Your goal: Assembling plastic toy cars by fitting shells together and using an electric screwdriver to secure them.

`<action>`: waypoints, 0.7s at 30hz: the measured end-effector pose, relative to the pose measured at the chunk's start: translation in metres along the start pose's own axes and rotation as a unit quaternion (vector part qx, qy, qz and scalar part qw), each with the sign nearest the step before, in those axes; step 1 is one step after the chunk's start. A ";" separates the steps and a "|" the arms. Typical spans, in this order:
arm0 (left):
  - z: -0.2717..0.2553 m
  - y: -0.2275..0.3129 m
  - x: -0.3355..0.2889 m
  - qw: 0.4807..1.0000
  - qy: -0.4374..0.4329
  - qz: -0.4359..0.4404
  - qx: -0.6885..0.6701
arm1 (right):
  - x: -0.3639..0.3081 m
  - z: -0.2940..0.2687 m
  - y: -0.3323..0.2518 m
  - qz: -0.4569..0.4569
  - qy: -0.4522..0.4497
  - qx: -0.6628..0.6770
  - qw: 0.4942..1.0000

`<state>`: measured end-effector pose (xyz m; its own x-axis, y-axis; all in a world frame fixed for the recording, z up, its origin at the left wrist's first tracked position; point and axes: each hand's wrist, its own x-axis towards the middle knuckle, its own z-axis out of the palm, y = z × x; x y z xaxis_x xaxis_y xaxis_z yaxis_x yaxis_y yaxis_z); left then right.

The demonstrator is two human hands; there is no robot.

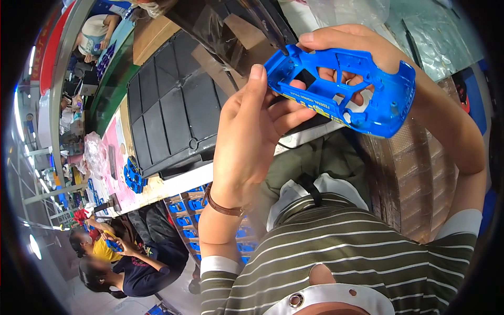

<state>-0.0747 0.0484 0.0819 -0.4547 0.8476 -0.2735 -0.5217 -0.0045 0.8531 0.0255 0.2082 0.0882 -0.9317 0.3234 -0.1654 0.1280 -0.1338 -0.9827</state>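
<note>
A blue plastic toy car body [344,107], with cut-out windows and yellow and white markings on its side, is held between both hands above the edge of the bench. My left hand [249,118] grips its left end, the thumb raised along the end and the fingers beneath. My right hand [357,44] wraps round the far side, and some of its fingers show through the window openings. Close to the shell's upper left corner is the tip of a dark, rod-like machine part [270,29]; I cannot tell whether they touch.
A large black ribbed plastic tray [168,105] lies on the bench at left, with blue shells [135,176] beyond it. Clear plastic sheeting [438,44] covers the far right. Below are divided trays of blue parts [184,220]. Co-workers sit at left, one holding a blue part [113,244].
</note>
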 end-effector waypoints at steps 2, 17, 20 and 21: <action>-0.003 0.003 0.001 1.000 -0.008 0.006 0.014 | 0.002 0.002 -0.002 -0.009 0.005 -0.021 1.000; -0.002 0.009 -0.001 1.000 -0.004 0.005 0.010 | 0.002 0.005 -0.017 0.135 0.029 0.026 0.990; -0.001 0.009 -0.001 1.000 -0.009 0.006 -0.002 | 0.000 0.003 -0.018 0.134 0.031 0.006 0.990; -0.001 0.008 -0.001 1.000 -0.012 0.003 -0.004 | 0.000 0.004 -0.020 0.143 0.035 0.000 0.989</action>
<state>-0.0793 0.0469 0.0884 -0.4407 0.8597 -0.2585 -0.5254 -0.0135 0.8508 0.0221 0.2071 0.1078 -0.8323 0.3355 -0.4413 0.3820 -0.2297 -0.8951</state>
